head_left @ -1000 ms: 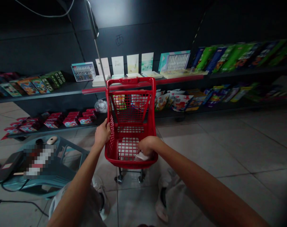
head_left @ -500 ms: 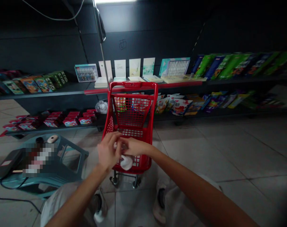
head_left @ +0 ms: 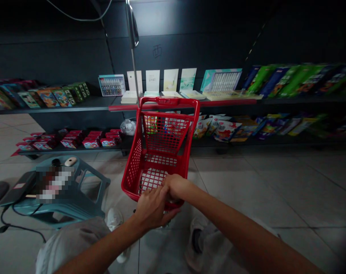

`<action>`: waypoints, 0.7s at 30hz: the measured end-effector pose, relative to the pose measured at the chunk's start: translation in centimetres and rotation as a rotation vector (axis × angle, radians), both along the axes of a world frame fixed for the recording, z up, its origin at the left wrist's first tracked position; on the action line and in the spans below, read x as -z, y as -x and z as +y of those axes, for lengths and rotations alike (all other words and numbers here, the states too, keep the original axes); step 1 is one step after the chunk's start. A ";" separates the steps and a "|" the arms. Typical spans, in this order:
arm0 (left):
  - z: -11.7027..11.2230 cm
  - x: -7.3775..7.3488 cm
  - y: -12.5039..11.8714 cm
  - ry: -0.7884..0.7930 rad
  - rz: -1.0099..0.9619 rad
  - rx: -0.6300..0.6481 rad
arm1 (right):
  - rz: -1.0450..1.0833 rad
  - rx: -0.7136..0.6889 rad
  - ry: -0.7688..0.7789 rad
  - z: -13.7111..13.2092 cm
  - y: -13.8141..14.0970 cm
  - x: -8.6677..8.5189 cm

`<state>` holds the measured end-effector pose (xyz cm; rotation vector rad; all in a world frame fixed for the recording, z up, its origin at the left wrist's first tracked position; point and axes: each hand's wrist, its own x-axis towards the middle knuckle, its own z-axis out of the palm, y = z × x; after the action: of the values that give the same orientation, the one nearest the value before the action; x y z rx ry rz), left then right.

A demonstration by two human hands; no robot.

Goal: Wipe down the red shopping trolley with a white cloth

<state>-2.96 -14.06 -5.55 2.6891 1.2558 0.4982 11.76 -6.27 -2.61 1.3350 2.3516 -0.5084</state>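
My left hand (head_left: 152,207) is over the near rim of a small red shopping cart (head_left: 188,152). Its fingers are stretched out against my right hand, with the thumb apart. My right hand (head_left: 176,186) is bent down at the wrist, its fingers curled inward and mostly hidden behind my left hand. Whatever they may hold cannot be made out. Both hands are close together above the front right part of the basket, whose grid floor shows beside them.
Behind the cart, a dark shelf (head_left: 90,102) carries cards, boxes and snack bags (head_left: 225,129). A grey-blue stool (head_left: 100,184) at left bears a black device, a cable and a pale oval object (head_left: 70,161). A metal pole (head_left: 134,64) rises behind the cart handle.
Both hands have moved right and slightly down in view. A white roundish thing below them is now out of sight. My left fingers have straightened. The view has shifted slightly left.
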 end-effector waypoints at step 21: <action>-0.3 1.3 -3.1 -0.122 0.155 -0.096 | -0.374 0.159 -0.405 15.5 -7.6 -3.1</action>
<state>0.11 -14.37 -6.80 2.8260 1.4449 0.3963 19.39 9.27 0.47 1.6342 2.1097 0.1815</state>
